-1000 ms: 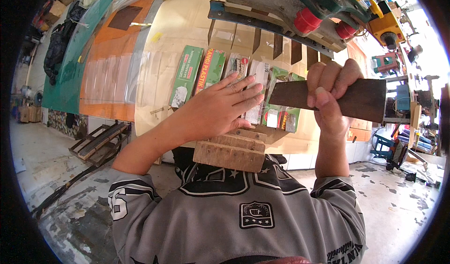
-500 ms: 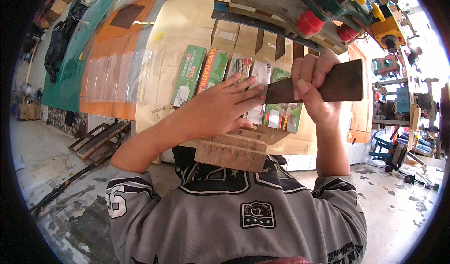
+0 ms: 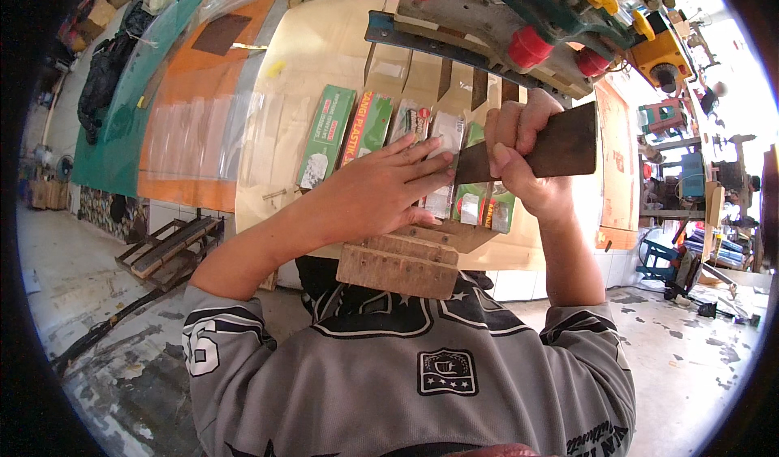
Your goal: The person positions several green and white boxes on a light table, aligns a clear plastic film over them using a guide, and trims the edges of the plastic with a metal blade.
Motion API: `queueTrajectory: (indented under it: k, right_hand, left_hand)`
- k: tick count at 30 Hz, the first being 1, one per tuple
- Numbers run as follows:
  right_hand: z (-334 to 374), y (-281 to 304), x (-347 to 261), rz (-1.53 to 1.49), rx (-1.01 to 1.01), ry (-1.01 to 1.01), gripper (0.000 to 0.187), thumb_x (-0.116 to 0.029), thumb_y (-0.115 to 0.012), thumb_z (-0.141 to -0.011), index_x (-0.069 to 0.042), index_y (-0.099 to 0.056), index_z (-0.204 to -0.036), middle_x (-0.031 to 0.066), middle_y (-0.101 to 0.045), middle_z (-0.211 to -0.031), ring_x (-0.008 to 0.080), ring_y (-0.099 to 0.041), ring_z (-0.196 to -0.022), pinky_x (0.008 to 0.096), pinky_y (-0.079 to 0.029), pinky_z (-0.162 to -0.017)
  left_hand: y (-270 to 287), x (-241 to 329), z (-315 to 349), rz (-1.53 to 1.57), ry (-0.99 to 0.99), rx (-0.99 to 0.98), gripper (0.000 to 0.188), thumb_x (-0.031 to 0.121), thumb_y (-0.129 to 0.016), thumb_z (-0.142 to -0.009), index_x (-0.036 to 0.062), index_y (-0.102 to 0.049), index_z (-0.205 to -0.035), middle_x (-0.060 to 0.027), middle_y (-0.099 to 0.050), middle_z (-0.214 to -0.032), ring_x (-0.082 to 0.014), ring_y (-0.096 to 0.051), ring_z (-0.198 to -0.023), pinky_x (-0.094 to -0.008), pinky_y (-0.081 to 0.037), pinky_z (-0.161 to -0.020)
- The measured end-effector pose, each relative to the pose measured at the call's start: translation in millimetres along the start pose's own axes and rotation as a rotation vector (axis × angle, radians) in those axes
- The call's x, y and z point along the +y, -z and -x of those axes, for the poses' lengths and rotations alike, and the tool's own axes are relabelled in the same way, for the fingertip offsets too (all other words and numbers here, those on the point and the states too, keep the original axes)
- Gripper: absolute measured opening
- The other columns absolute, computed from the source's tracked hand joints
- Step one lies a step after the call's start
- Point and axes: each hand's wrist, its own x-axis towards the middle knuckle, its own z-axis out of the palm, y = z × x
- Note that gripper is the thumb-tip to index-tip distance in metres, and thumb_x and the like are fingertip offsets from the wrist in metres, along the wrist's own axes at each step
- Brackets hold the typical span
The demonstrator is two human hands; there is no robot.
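One dark, flat wooden board (image 3: 560,141) is held up in front of the person, above a small wooden block piece (image 3: 399,264) and just below a machine with red knobs (image 3: 527,47). The right hand (image 3: 515,161) is clamped on the board's left end, thumb on the near face and fingers curled over the top edge. The left hand (image 3: 381,189) lies flat with fingers spread and straight, its fingertips reaching toward the board's left end and resting against a row of packets (image 3: 406,145); it grips nothing. The board looks stiff and rigid, thin enough to be light for one hand, with a matt, rough face unlikely to slip; its edges look square, so a hold across the short end or along both long edges would suit it best. Counted: one board, one pale block piece with a row of small holes, roughly five or six green and white packets standing side by side against a pale sheet-covered surface (image 3: 324,60), three red knobs on the machine, and one yellow part (image 3: 661,55) at its right end. A wooden pallet (image 3: 166,246) lies on the concrete floor (image 3: 89,295) at the left.
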Motion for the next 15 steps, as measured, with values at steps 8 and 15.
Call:
queueTrajectory:
  k: [8, 15]
  right_hand:
    - [-12.4, 1.5, -6.0, 0.079, 0.048, -0.024, 0.03, 0.008, -0.065, -0.083, -0.009, -0.04, -0.086, 0.0008, -0.05, -0.076, 0.0095, -0.043, -0.068, 0.0273, -0.037, -0.064]
    - [-17.8, 2.1, 2.1, 0.012, -0.006, -0.067, 0.031, 0.008, -0.065, -0.084, -0.01, -0.04, -0.087, -0.0005, -0.048, -0.077, 0.0086, -0.043, -0.07, 0.0264, -0.034, -0.063]
  left_hand:
    - [-2.7, 0.2, 1.3, 0.004, -0.002, 0.036, 0.068, 0.045, -0.069, -0.1, 0.0061, -0.056, -0.155, -0.0139, -0.05, -0.166, -0.0319, -0.039, -0.159, -0.0504, -0.027, -0.134]
    - [-1.7, 0.7, 1.1, 0.01, 0.004, 0.034, 0.068, 0.045, -0.07, -0.1, 0.007, -0.056, -0.154, -0.0133, -0.05, -0.166, -0.0316, -0.04, -0.159, -0.0493, -0.028, -0.134]
